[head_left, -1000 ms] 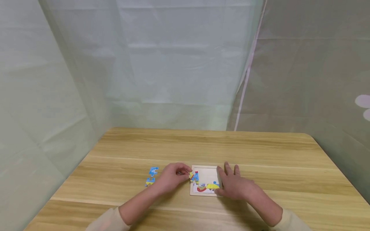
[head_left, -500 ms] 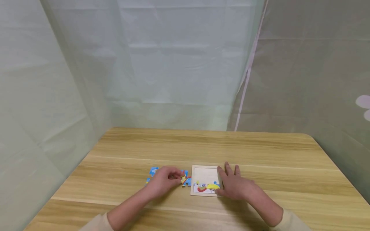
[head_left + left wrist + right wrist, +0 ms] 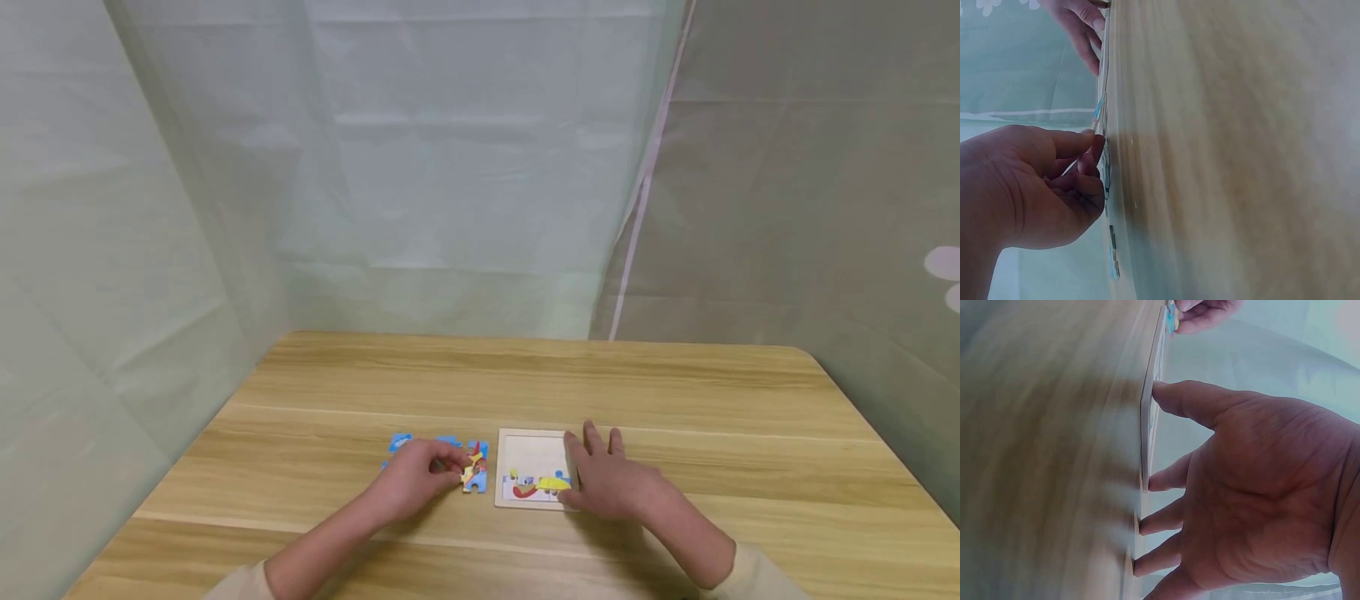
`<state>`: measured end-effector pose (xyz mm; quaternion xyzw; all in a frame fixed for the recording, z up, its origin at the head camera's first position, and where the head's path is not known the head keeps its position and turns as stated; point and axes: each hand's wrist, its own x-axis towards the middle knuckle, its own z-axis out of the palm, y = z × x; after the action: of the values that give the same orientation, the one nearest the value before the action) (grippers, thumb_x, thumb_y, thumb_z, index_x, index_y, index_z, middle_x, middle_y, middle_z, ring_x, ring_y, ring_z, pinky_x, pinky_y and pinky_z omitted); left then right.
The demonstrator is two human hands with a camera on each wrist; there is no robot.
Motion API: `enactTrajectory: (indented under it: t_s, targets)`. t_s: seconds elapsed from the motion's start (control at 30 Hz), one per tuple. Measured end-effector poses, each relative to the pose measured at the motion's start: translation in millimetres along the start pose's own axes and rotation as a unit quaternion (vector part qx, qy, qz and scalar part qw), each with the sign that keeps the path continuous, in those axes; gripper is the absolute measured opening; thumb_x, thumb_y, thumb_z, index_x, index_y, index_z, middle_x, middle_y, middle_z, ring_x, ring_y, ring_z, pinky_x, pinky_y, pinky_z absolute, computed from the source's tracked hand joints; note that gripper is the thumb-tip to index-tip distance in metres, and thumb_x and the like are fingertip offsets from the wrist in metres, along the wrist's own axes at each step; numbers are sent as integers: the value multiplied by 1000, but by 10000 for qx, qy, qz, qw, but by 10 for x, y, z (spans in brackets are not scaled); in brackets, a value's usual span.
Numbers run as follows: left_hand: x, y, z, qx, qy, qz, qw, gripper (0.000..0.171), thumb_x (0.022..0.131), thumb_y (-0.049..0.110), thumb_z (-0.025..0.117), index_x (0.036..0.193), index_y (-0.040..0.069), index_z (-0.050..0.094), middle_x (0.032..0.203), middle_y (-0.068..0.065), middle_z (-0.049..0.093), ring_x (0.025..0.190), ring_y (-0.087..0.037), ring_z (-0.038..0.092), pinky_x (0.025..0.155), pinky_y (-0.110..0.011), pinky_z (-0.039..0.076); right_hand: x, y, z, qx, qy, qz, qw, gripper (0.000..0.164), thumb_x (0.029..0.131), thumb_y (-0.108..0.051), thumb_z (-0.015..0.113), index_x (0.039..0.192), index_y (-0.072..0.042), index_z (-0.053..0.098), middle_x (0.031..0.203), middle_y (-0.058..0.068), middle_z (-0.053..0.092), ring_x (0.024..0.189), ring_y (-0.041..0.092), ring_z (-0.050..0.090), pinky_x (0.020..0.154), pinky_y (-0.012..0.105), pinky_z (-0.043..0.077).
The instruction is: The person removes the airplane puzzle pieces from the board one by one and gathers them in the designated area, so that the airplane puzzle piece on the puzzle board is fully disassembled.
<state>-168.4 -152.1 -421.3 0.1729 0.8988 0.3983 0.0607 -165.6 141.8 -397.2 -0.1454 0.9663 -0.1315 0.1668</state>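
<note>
A: How far along is this, would you say?

B: Partway, I'd judge. The puzzle piece point(image 3: 477, 480) in play lies outside the tray point(image 3: 534, 454), just to its left, among loose pieces point(image 3: 401, 440). Inside the tray, a printed strip point(image 3: 552, 483) fills the side nearest the person; beyond that strip, only bare wood shows. So one row looks done, and most of the filling seems left

A: How many loose pieces are there to go?

B: I can't count them; some are partly covered

A: Which way does the puzzle piece point?

B: It seems roughly square, so I'd name no sure long axis. A notch opens towards the person, and a red and yellow shape slants up and rightwards across the print. The left wrist view shows it tilted off the bench point(image 3: 675, 392). From above it overlaps another piece, or seems to, so its far edge is hard to tell

A: What about the hands?

B: The left hand point(image 3: 416, 479) pinches the puzzle piece between thumb and finger. The right hand point(image 3: 611, 479) is spread, its thumb and forefinger against the tray's right side, other fingertips on the bench

A: And past that?

B: Pale cloth point(image 3: 465, 167) hanging behind the bench
</note>
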Motion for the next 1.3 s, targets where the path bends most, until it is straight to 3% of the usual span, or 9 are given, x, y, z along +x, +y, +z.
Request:
enactTrajectory:
  t_s: [0.33, 0.57, 0.8, 1.0, 1.3]
  targets:
    - [-10, -13, 11, 299, 210, 270, 9990, 15, 89, 3, 74, 103, 8, 75, 85, 10, 64, 68, -9, 51, 63, -25, 45, -4, -12, -16, -38, -12, 27, 10000, 85, 93, -44, 70, 158, -5, 30, 163, 27, 15, 144, 58, 15, 79, 87, 32]
    - [4, 56, 47, 263, 287, 386, 9985, 15, 89, 2, 72, 103, 7, 75, 83, 9, 62, 64, -9, 48, 58, -25, 43, -22, 17, -15, 20, -18, -55, 10000, 83, 97, -46, 65, 158, -3, 28, 163, 29, 14, 143, 60, 13, 79, 86, 32]
    - [18, 121, 107, 141, 175, 528, 9984, 10, 90, 4, 73, 98, 9, 75, 84, 9, 65, 70, -10, 52, 62, -24, 46, -19, -3, 13, -42, 189, -7, 9998, 73, 101, -46, 58, 155, -5, 33, 161, 29, 19, 142, 61, 17, 78, 88, 31]
    - [40, 169, 158, 116, 50, 619, 9980, 10, 90, 4, 72, 99, 9, 74, 84, 10, 63, 73, -9, 52, 65, -25, 45, -1, -73, 9, -51, 295, 249, 9992, 70, 97, -46, 65, 149, -10, 37, 160, 27, 23, 142, 59, 19, 72, 88, 33]
    - [112, 251, 242, 189, -170, 525, 9983, 9, 92, 8, 70, 100, 11, 73, 85, 10, 61, 73, -8, 52, 67, -26, 47, 50, -82, 21, 22, 126, 355, 9993, 75, 95, -46, 68, 152, -10, 35, 162, 27, 19, 143, 60, 15, 72, 90, 28]
